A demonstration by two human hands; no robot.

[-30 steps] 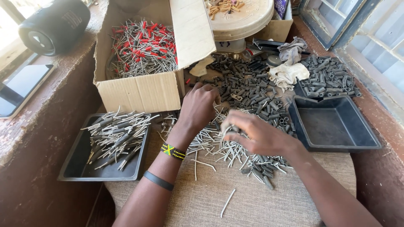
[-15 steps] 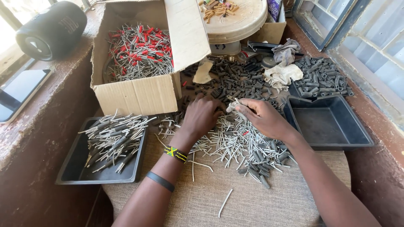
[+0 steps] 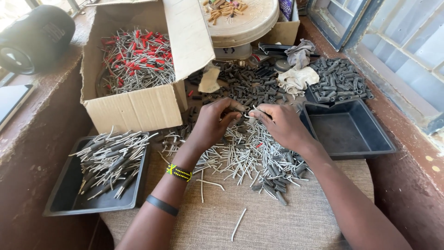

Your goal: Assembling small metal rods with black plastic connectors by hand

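My left hand [image 3: 212, 122] and my right hand [image 3: 282, 124] meet fingertip to fingertip over a heap of thin grey wire pieces [image 3: 240, 157] on a woven mat [image 3: 259, 217]. The left fingers pinch a short dark sleeve [image 3: 239, 107]. The right fingers pinch a thin grey wire piece [image 3: 253, 111] whose end meets that sleeve. A pile of short dark sleeves [image 3: 240, 83] lies just beyond both hands. More dark sleeves [image 3: 277, 178] lie among the wire pieces below my right wrist.
A dark tray [image 3: 62, 199] at the left holds sleeved wire pieces. An open cardboard box [image 3: 138, 109] holds red-tipped wires. A bare dark tray [image 3: 351, 134] sits right, with sleeves [image 3: 340, 83] and a rag [image 3: 298, 76] behind. A round cream tray [image 3: 245, 21] stands at the back.
My right hand rose from the wire heap toward the dark sleeves and met the left hand. Both hands now pinch small pieces together at their fingertips.
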